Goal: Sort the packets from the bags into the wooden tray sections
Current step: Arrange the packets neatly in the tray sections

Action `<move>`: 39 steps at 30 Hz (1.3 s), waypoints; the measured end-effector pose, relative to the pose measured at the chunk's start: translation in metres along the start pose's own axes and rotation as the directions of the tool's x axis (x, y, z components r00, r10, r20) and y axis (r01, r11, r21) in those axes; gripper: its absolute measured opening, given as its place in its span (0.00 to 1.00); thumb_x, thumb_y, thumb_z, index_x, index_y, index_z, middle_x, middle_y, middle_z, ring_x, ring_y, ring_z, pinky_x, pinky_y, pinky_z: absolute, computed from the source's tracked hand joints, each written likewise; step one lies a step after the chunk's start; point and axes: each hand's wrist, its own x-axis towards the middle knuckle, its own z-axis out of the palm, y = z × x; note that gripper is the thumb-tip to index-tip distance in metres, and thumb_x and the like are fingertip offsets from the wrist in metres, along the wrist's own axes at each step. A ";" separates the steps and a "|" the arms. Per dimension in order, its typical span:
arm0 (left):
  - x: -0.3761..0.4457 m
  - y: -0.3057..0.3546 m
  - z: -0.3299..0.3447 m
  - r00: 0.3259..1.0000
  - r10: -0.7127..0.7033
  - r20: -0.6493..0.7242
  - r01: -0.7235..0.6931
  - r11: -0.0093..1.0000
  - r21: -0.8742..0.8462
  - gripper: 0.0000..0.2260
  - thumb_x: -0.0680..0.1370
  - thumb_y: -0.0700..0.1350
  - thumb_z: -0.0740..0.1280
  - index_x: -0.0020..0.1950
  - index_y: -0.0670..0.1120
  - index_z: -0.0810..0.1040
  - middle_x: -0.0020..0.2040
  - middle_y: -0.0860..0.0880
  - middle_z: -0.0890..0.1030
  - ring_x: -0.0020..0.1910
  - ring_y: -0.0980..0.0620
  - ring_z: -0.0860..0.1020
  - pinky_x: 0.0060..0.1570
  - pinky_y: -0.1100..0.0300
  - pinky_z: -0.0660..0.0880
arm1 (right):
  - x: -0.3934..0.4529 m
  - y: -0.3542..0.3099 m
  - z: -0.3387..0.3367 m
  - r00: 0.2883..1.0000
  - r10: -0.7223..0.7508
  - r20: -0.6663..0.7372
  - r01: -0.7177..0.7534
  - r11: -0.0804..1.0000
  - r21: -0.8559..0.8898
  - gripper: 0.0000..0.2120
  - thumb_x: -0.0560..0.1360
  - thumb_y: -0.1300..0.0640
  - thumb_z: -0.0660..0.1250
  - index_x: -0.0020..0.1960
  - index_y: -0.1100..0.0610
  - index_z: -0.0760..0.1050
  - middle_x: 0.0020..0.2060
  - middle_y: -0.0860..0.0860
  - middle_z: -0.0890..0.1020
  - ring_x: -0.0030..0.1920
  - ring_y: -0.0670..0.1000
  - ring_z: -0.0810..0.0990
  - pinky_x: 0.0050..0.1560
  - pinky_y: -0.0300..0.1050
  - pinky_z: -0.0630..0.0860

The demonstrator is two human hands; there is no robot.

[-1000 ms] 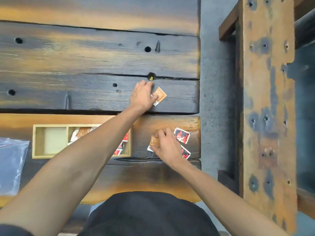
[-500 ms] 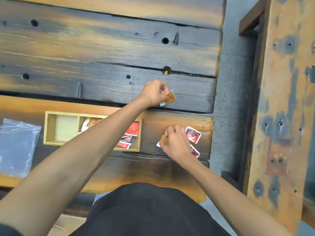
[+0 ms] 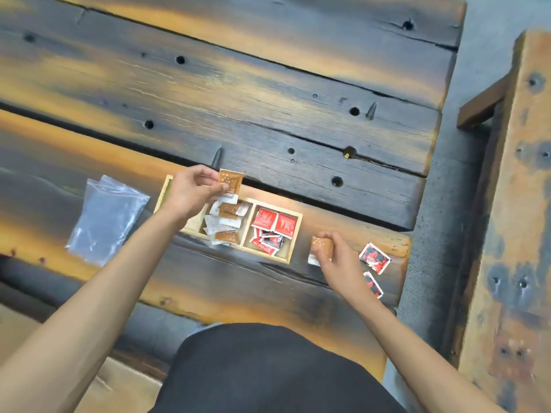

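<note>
- The plank table [image 3: 268, 93] runs out of view at the top and left; the person's dark clothing covers part of its near edge.
- The clear plastic bag [image 3: 104, 219] lies flat toward the table's left side, its contents impossible to make out.
- The wooden tray [image 3: 293, 234] sits near the table's near edge. Its left section is largely hidden under the left hand [image 3: 190, 193]; the middle section holds orange and white packets [image 3: 226, 220], the right section red packets [image 3: 272, 231].
- The left hand hovers over the tray's far-left part, thumb and fingers pinched narrowly on the lower corner of an orange packet [image 3: 230, 181] held above the far rim.
- The right hand [image 3: 335, 254], between the tray and the table's right edge, grips a second orange packet [image 3: 321, 247] with curled fingers; whether it touches the wood cannot be told.
- Two loose red packets lie by the right edge: one [image 3: 374, 258] fully seen, the other [image 3: 373, 284] partly hidden by the right wrist.
</note>
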 end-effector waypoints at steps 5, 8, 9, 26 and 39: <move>-0.022 -0.051 -0.044 0.995 -0.096 -0.027 0.095 0.994 -0.048 0.09 0.71 0.40 0.79 0.46 0.46 0.80 0.43 0.47 0.84 0.44 0.49 0.84 0.45 0.55 0.80 | -0.001 -0.042 0.025 1.000 -0.013 -0.001 0.013 0.995 0.102 0.12 0.82 0.61 0.61 0.62 0.50 0.75 0.39 0.42 0.79 0.35 0.41 0.75 0.39 0.39 0.72; -0.032 -0.072 -0.048 0.991 -0.133 -0.006 0.132 0.987 -0.095 0.10 0.71 0.39 0.79 0.47 0.44 0.80 0.42 0.45 0.84 0.43 0.48 0.83 0.43 0.56 0.81 | 0.002 -0.068 0.052 0.997 -0.046 0.056 0.037 0.988 0.147 0.14 0.82 0.58 0.65 0.67 0.51 0.73 0.35 0.44 0.77 0.35 0.41 0.75 0.40 0.37 0.72; -0.034 -0.075 -0.046 0.990 -0.138 0.007 0.138 0.986 -0.098 0.10 0.71 0.39 0.79 0.47 0.44 0.80 0.41 0.46 0.84 0.42 0.49 0.83 0.44 0.55 0.81 | 0.004 -0.075 0.061 0.996 -0.051 0.072 0.038 0.985 0.167 0.15 0.82 0.56 0.66 0.68 0.52 0.72 0.38 0.46 0.80 0.38 0.42 0.78 0.43 0.37 0.74; 0.024 -0.087 -0.010 0.983 0.169 0.071 -0.182 0.866 0.466 0.10 0.72 0.51 0.77 0.48 0.51 0.79 0.42 0.52 0.79 0.43 0.49 0.80 0.44 0.54 0.77 | 0.043 -0.132 0.150 0.968 -0.225 -0.113 0.160 0.895 -0.417 0.21 0.74 0.56 0.77 0.64 0.57 0.76 0.62 0.55 0.75 0.63 0.56 0.74 0.58 0.49 0.77; 0.026 -0.086 -0.020 0.781 0.451 0.432 -0.624 0.562 0.542 0.09 0.80 0.46 0.64 0.56 0.51 0.83 0.52 0.52 0.82 0.50 0.49 0.81 0.45 0.57 0.75 | 0.038 -0.127 0.158 0.966 -0.258 0.001 0.228 0.851 -0.473 0.16 0.76 0.70 0.63 0.61 0.63 0.82 0.61 0.57 0.82 0.56 0.60 0.83 0.56 0.53 0.81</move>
